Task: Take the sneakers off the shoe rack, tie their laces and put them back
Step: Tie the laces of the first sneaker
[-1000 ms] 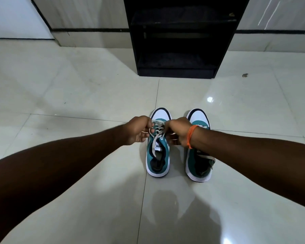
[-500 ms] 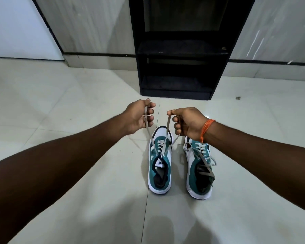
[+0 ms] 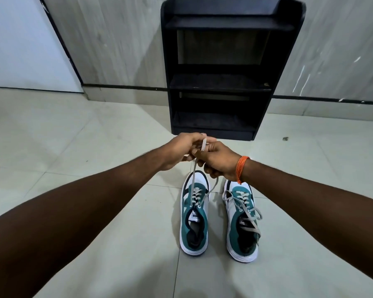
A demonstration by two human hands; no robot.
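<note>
Two teal and white sneakers stand side by side on the tiled floor, toes pointing at the black shoe rack [image 3: 222, 82]. Above the left sneaker [image 3: 194, 214], my left hand [image 3: 184, 150] and my right hand [image 3: 219, 161] meet, each gripping a grey lace end [image 3: 193, 179] drawn up taut from its eyelets. A short lace tip sticks up between my thumbs. The right sneaker [image 3: 242, 220] has loose grey laces lying across its opening. An orange thread is tied round my right wrist.
The rack stands against a grey wall, its shelves bare. A white door [image 3: 19, 44] is at the far left. A small dark speck [image 3: 285, 138] lies on the pale floor tiles [image 3: 95, 136] to the right of the rack.
My hands rose from the left sneaker's tongue, pulling both lace ends up, then came together so they touch. The view tilted up, showing more of the rack.
</note>
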